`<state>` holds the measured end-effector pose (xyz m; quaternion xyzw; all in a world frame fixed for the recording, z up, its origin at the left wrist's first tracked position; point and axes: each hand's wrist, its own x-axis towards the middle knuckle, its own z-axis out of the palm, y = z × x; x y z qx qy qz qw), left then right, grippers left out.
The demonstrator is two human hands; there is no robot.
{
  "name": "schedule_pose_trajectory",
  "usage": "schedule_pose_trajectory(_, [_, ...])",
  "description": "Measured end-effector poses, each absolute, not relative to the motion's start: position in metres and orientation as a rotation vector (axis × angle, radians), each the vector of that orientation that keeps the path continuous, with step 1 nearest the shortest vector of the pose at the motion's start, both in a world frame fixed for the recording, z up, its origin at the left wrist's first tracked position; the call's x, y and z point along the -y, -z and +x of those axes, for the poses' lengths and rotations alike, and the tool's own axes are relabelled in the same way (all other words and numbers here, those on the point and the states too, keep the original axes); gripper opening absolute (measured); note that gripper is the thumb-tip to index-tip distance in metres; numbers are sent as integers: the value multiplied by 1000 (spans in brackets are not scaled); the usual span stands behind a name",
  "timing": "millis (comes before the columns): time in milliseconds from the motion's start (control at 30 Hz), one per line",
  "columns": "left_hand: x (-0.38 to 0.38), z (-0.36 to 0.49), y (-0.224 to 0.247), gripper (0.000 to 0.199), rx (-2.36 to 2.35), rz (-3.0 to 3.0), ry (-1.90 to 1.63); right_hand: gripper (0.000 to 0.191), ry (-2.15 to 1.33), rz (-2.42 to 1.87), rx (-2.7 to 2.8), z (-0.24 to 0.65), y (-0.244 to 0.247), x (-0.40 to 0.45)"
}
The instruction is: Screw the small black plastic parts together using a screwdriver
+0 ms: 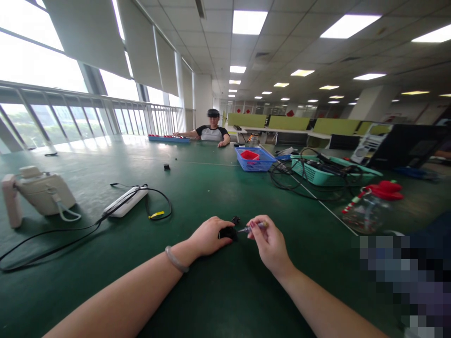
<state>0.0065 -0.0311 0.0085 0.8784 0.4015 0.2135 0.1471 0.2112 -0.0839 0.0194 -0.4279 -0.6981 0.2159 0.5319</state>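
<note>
My left hand point(210, 236), with a bangle point(176, 259) on its wrist, is closed around a small black part point(228, 233) on the green table. In my right hand point(271, 244) is a small screwdriver point(254, 227), gripped between thumb and fingers. Its thin shaft points left, and the tip reaches the right side of the black part; whether it touches a screw is too small to tell. Just beyond the part lies another small black piece point(236, 219).
At left stand a beige bottle point(47, 190) and a white power bank point(127, 202) with black cable. A blue basket point(256, 165), a green basket point(306, 172) with cables and a red-lidded jar point(366, 213) are at right. One person point(213, 131) sits at the far end.
</note>
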Motion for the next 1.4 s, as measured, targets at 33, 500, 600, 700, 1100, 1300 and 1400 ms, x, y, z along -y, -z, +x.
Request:
schedule_pose_trajectory(33, [31, 7, -9, 48, -1161, 2525, -614, 19, -496, -1017, 1671, 211, -20, 85])
schedule_pose_trajectory(500, [29, 6, -5, 52, -1157, 2533, -608, 14, -408, -1052, 1802, 209, -22, 89])
schedule_pose_trajectory(600, [29, 6, -5, 52, -1156, 2535, -618, 9, -341, -993, 1828, 208, -23, 94])
schedule_pose_trajectory(700, [28, 6, -4, 55, -1152, 2529, -620, 5, -301, -844, 1893, 206, -24, 100])
schedule_pose_trajectory(1100, [24, 5, 0, 59, -1123, 2508, -619, 8, -305, -876, 2119, 201, -25, 104])
schedule_pose_trajectory(1300, [24, 6, 1, 56, -1111, 2511, -626, 9, -300, -929, 2179, 198, -27, 103])
schedule_pose_trajectory(1400, [25, 6, 0, 54, -1092, 2513, -642, 7, -235, -902, 2164, 197, -29, 103])
